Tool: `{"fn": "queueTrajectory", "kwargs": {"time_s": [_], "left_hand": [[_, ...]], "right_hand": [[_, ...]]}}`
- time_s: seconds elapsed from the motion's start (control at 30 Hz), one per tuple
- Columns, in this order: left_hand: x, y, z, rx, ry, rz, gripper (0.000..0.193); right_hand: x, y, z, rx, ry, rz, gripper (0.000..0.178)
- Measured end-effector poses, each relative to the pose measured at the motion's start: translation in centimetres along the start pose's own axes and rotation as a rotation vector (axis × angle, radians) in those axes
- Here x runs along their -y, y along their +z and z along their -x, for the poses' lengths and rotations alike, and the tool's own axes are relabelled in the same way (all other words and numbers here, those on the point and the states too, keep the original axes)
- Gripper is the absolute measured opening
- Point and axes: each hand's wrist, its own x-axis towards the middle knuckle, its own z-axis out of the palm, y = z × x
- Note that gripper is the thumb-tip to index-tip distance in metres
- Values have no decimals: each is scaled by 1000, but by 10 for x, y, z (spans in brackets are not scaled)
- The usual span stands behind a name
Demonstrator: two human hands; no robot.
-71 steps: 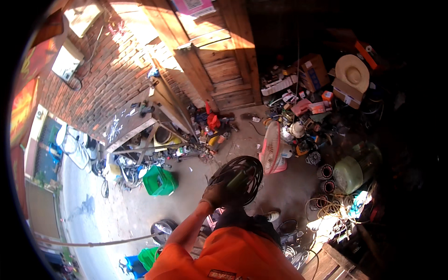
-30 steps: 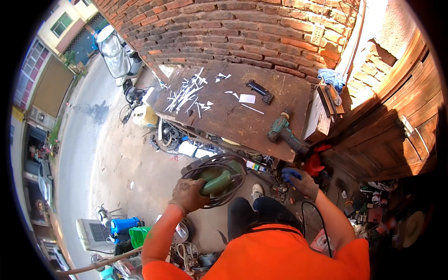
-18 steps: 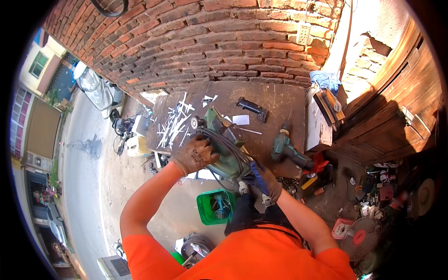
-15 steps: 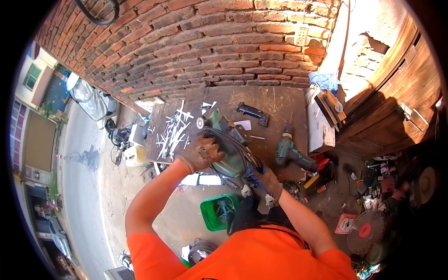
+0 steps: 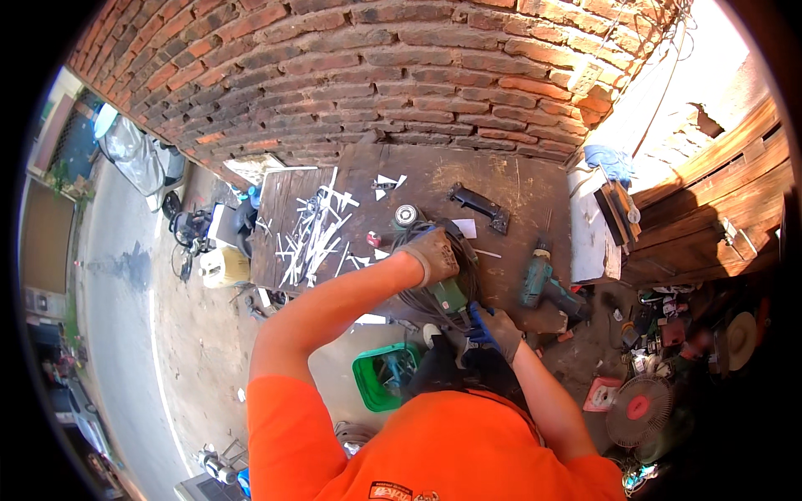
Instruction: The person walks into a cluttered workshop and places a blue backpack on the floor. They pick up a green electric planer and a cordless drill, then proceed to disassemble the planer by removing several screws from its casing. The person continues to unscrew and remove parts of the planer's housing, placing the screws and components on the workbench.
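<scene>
A green power tool (image 5: 452,296) with a black cord (image 5: 468,265) looped around it lies at the near edge of the dark wooden table (image 5: 501,179). My left hand (image 5: 431,255), in a brown glove, is closed over the tool's upper part and its cord. My right hand (image 5: 496,328), in a blue and grey glove, is closed at the tool's near end; exactly what its fingers grip there is partly hidden. A round silver-faced piece (image 5: 406,215) shows just beyond my left hand; I cannot tell whether it belongs to the tool.
White strips (image 5: 316,234) are heaped on the table's left. A black bracket-like part (image 5: 479,206) lies at its back, a teal cordless drill (image 5: 539,280) at its right. Below stands a green bin (image 5: 376,380) beside my legs. A brick wall (image 5: 376,75) rises behind; a fan (image 5: 639,409) and clutter fill the lower right.
The tool has turned and come nearer my body, with the cord loops now spread over it. My left hand has shifted right along with it; my right hand has moved slightly down.
</scene>
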Motion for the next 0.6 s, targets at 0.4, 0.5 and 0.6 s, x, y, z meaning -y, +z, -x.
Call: {"fn": "queueTrajectory", "kwargs": {"time_s": [0.4, 0.5, 0.6], "left_hand": [[-38, 176, 118, -1100, -996, 2177, 41], [-34, 206, 75, -1248, -1031, 1717, 49], [-6, 183, 52, -945, -1131, 1177, 54]], "right_hand": [[74, -24, -9, -257, -499, 125, 65], [94, -9, -37, -228, -426, 391, 84], [108, 20, -24, -310, -393, 899, 82]]}}
